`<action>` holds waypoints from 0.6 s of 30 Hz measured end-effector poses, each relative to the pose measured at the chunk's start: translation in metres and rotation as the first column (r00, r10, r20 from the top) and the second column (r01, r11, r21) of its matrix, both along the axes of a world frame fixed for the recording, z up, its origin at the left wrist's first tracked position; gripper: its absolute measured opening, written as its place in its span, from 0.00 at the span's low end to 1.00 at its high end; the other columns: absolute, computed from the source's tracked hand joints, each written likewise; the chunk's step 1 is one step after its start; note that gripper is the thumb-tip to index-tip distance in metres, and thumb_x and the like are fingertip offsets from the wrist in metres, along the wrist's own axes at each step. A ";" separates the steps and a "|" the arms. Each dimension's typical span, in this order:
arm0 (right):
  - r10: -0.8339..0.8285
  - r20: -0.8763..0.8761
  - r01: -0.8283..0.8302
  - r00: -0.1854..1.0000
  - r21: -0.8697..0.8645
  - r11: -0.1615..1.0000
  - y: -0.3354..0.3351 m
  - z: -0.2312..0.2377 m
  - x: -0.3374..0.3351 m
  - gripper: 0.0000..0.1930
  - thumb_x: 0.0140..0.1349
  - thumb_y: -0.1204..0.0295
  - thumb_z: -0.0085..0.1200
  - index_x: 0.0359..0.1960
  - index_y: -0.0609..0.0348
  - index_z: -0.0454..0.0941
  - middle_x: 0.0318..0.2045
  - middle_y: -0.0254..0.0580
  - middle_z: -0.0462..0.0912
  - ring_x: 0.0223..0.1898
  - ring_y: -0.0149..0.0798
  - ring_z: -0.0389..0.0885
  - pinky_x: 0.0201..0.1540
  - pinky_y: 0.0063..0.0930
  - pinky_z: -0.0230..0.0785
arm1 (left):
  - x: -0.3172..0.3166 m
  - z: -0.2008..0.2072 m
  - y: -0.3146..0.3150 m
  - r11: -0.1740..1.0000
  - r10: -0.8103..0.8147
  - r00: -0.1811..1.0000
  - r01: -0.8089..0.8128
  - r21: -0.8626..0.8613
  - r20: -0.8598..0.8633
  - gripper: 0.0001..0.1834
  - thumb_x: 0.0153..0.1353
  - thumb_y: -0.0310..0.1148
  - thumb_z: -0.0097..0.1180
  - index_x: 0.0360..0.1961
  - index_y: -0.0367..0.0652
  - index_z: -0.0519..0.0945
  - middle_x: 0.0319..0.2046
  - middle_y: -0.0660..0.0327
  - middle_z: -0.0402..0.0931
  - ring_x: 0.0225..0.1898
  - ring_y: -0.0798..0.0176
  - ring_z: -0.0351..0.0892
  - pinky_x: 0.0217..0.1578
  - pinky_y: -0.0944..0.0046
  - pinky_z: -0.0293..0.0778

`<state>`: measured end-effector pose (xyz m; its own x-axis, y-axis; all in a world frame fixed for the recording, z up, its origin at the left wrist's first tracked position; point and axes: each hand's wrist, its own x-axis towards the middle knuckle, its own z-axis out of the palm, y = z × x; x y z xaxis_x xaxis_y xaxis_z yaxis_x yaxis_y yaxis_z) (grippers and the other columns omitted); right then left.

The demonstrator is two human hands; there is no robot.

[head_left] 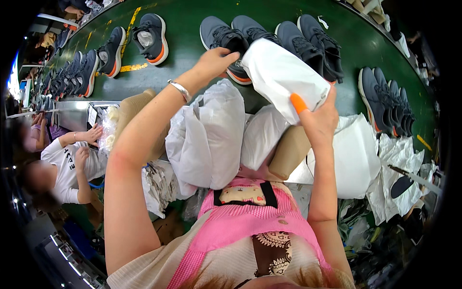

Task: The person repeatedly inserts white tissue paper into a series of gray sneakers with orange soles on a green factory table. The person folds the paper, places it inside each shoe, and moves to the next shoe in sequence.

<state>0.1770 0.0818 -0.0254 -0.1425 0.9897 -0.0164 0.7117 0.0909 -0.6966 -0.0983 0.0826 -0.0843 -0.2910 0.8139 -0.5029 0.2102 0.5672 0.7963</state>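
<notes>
The right hand, orange cover on its thumb, grips a white bundle over the table's near edge; the left hand touches a dark shoe at its opening, whether clasping it I cannot tell; a loose right-hand grip might drop the bundle, or a wide swing might nudge neighbouring shoes; the shoe's toe points toward the far edge, long axis leaning left; the bundle's runs far-left to near-right.
</notes>
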 end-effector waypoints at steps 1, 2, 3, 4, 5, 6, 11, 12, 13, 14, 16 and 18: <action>0.008 0.039 -0.009 0.999 0.009 1.000 0.005 0.000 -0.005 0.37 0.46 0.60 0.65 0.55 0.59 0.61 0.42 0.56 0.80 0.45 0.56 0.79 0.48 0.40 0.69 | -0.016 -0.014 0.002 0.997 -0.069 0.967 0.060 -0.043 -0.245 0.29 0.57 0.46 0.56 0.52 0.34 0.70 0.39 0.52 0.78 0.38 0.59 0.80 0.39 0.60 0.77; 0.026 0.074 -0.028 0.997 0.021 0.999 0.009 -0.002 -0.009 0.36 0.44 0.61 0.66 0.53 0.61 0.62 0.40 0.55 0.80 0.43 0.55 0.79 0.45 0.40 0.70 | -0.023 -0.009 0.008 0.989 -0.137 0.936 0.113 -0.093 -0.323 0.33 0.53 0.49 0.60 0.52 0.34 0.68 0.36 0.50 0.79 0.34 0.55 0.82 0.35 0.58 0.77; 0.068 0.089 -0.072 0.994 0.042 0.997 0.012 -0.004 -0.016 0.35 0.44 0.61 0.66 0.53 0.61 0.63 0.40 0.55 0.80 0.43 0.55 0.79 0.44 0.40 0.70 | -0.027 -0.024 0.014 0.990 -0.130 0.858 0.140 -0.017 -0.497 0.34 0.53 0.50 0.60 0.53 0.36 0.67 0.35 0.50 0.79 0.34 0.54 0.82 0.35 0.56 0.77; 0.109 0.105 -0.116 0.988 0.061 0.991 0.013 -0.005 -0.025 0.35 0.44 0.62 0.66 0.52 0.62 0.63 0.40 0.54 0.80 0.43 0.54 0.79 0.42 0.40 0.71 | -0.029 -0.042 0.022 0.982 -0.102 0.751 0.180 0.053 -0.652 0.36 0.52 0.51 0.60 0.55 0.37 0.66 0.35 0.49 0.79 0.35 0.52 0.82 0.34 0.55 0.77; 0.155 0.120 -0.165 0.981 0.078 0.983 0.013 -0.008 -0.034 0.34 0.43 0.62 0.66 0.51 0.62 0.64 0.39 0.54 0.79 0.42 0.54 0.79 0.41 0.39 0.71 | -0.029 -0.055 0.029 0.967 -0.053 0.619 0.227 0.114 -0.784 0.37 0.52 0.51 0.60 0.57 0.39 0.66 0.34 0.49 0.80 0.35 0.51 0.82 0.33 0.53 0.77; 0.191 0.160 -0.213 0.968 0.137 0.967 0.015 -0.012 -0.044 0.33 0.43 0.63 0.66 0.51 0.61 0.65 0.39 0.53 0.79 0.42 0.53 0.79 0.41 0.38 0.71 | -0.027 -0.067 0.037 0.964 -0.024 0.594 0.227 0.140 -0.804 0.36 0.53 0.50 0.59 0.58 0.41 0.64 0.29 0.48 0.80 0.30 0.45 0.81 0.29 0.50 0.76; 0.295 0.332 -0.406 0.896 0.341 0.848 0.037 -0.042 -0.089 0.31 0.42 0.65 0.66 0.50 0.59 0.67 0.39 0.49 0.78 0.40 0.50 0.78 0.39 0.36 0.71 | -0.038 -0.094 0.060 0.973 -0.103 0.492 0.232 0.016 -0.865 0.27 0.57 0.42 0.51 0.58 0.48 0.67 0.25 0.52 0.80 0.28 0.45 0.81 0.29 0.49 0.75; 0.314 0.380 -0.449 0.870 0.350 0.822 0.040 -0.046 -0.093 0.31 0.42 0.67 0.66 0.50 0.60 0.67 0.38 0.47 0.78 0.40 0.48 0.78 0.38 0.35 0.71 | -0.042 -0.099 0.061 0.972 -0.090 0.484 0.234 0.030 -0.870 0.26 0.58 0.41 0.50 0.58 0.50 0.68 0.25 0.51 0.80 0.28 0.45 0.81 0.29 0.49 0.75; 0.334 0.387 -0.481 0.859 0.392 0.784 0.041 -0.051 -0.097 0.31 0.40 0.68 0.66 0.49 0.61 0.67 0.36 0.46 0.76 0.37 0.48 0.77 0.36 0.35 0.71 | -0.045 -0.103 0.061 0.971 -0.077 0.477 0.236 0.043 -0.876 0.25 0.58 0.40 0.49 0.58 0.51 0.69 0.25 0.51 0.80 0.28 0.45 0.81 0.30 0.49 0.75; 0.351 0.396 -0.511 0.848 0.437 0.741 0.043 -0.055 -0.099 0.31 0.38 0.70 0.66 0.48 0.61 0.67 0.33 0.46 0.75 0.34 0.47 0.76 0.34 0.36 0.71 | -0.048 -0.097 0.064 0.972 -0.078 0.484 0.231 0.041 -0.871 0.24 0.59 0.39 0.48 0.58 0.51 0.70 0.25 0.51 0.80 0.28 0.45 0.80 0.31 0.49 0.75; 0.387 0.422 -0.563 0.820 0.472 0.679 0.043 -0.058 -0.102 0.31 0.36 0.72 0.65 0.46 0.62 0.67 0.31 0.45 0.74 0.31 0.47 0.75 0.31 0.36 0.71 | -0.049 -0.100 0.063 0.967 -0.086 0.501 0.252 0.050 -0.861 0.24 0.60 0.40 0.47 0.58 0.52 0.70 0.25 0.52 0.80 0.28 0.47 0.80 0.31 0.50 0.75; 0.418 0.454 -0.608 0.787 0.460 0.646 0.043 -0.057 -0.106 0.29 0.36 0.73 0.65 0.44 0.61 0.66 0.31 0.45 0.74 0.30 0.47 0.75 0.30 0.37 0.71 | -0.048 -0.097 0.061 0.960 -0.079 0.504 0.271 0.070 -0.860 0.22 0.62 0.42 0.47 0.57 0.52 0.72 0.24 0.51 0.80 0.29 0.48 0.80 0.31 0.51 0.75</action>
<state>0.0714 0.1245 -0.0826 -0.7126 0.5907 0.3785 0.5752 0.8008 -0.1667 -0.1460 0.1439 -0.1809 -0.3385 0.9395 0.0534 0.9127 0.3140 0.2614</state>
